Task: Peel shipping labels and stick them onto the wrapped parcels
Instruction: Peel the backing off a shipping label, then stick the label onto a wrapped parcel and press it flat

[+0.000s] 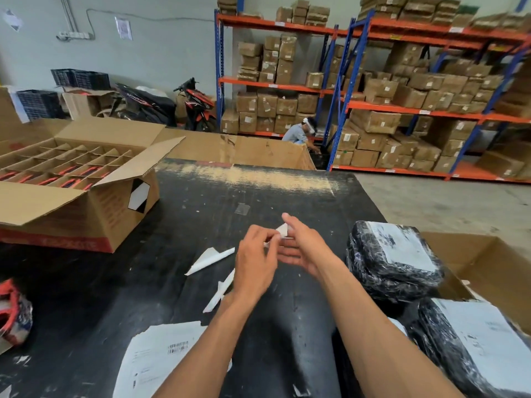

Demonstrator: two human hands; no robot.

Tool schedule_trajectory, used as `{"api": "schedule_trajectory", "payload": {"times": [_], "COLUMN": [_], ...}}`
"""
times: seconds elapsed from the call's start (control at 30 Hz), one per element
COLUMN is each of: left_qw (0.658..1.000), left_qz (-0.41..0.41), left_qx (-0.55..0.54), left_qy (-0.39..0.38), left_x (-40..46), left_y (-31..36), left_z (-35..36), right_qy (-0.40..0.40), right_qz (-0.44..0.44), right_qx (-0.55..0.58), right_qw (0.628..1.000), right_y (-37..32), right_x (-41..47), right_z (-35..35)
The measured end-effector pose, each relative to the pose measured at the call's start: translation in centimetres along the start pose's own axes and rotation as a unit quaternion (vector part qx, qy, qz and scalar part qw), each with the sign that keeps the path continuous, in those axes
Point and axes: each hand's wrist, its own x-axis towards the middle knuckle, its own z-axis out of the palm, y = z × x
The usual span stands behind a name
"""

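Over the middle of the black table (143, 282), my left hand (255, 265) and my right hand (301, 248) meet on a small white scrap of label paper (282, 229). The left fingertips pinch its edge; the right hand lies open-palmed behind it with the fingers touching it. Two parcels wrapped in black film, each with a white label on top, lie at the right: one (393, 259) beside my right forearm, one (474, 349) nearer me. A printed label sheet (161, 357) lies under my left forearm. Peeled white backing strips (209, 259) lie left of my hands.
An open cardboard box with dividers (71, 179) stands at the left of the table. A brown carton (482, 262) sits behind the parcels at right. A red-and-white wrapped item (14, 311) lies at the left edge. Shelves of boxes, a scooter and a seated person are far behind.
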Motion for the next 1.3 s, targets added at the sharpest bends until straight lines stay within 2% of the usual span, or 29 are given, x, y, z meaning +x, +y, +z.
{"api": "schedule_trajectory", "payload": {"times": [0.1, 0.17, 0.23, 0.27, 0.3, 0.33, 0.37, 0.53, 0.67, 0.83, 1.0, 1.3], "left_qw": [0.998, 0.998, 0.987, 0.962, 0.921, 0.880, 0.861, 0.909, 0.890, 0.910, 0.912, 0.909], "left_qz": [0.063, 0.037, -0.113, -0.221, -0.319, -0.379, -0.395, -0.292, -0.319, -0.303, -0.310, -0.327], "left_qx": [-0.003, -0.050, -0.108, -0.147, -0.202, -0.253, -0.284, -0.274, -0.286, -0.251, -0.236, -0.204], "left_qy": [-0.027, -0.027, -0.040, -0.066, -0.099, -0.132, -0.152, -0.118, -0.159, -0.130, -0.127, -0.159], "left_x": [-1.4, -1.7, -0.9, 0.1, 1.1, 1.9, 2.3, 2.9, 2.4, 2.3, 3.1, 3.5], "left_y": [1.1, 2.7, 4.5, 5.4, 6.2, 6.7, 7.2, 9.0, 10.5, 12.1, 13.5, 14.3], "left_z": [1.5, 1.6, 1.6, 1.6, 1.8, 2.1, 2.4, 4.9, 7.5, 10.3, 13.7, 18.0], "right_qy": [0.073, 0.100, 0.081, 0.059, 0.044, 0.032, 0.028, 0.073, 0.087, 0.130, 0.189, 0.175], "right_qz": [-0.037, -0.074, -0.107, -0.120, -0.129, -0.131, -0.132, -0.112, -0.107, -0.116, -0.128, -0.112], "right_qx": [-0.002, -0.012, 0.002, 0.006, 0.000, -0.016, -0.035, -0.136, -0.168, -0.141, -0.117, -0.125], "right_qw": [0.997, 0.992, 0.991, 0.991, 0.991, 0.991, 0.990, 0.982, 0.976, 0.974, 0.966, 0.970], "right_y": [-1.1, -1.4, -1.8, -1.9, -1.9, -1.9, -1.9, -1.1, -0.8, -1.2, -1.7, -1.2], "right_x": [-0.9, -1.6, -3.2, -4.1, -4.8, -5.4, -5.9, -7.6, -8.7, -9.0, -7.8, -5.5], "right_z": [-2.5, -4.8, -7.3, -8.4, -9.5, -10.6, -11.5, -15.6, -18.0, -21.0, -24.5, -29.0]}}
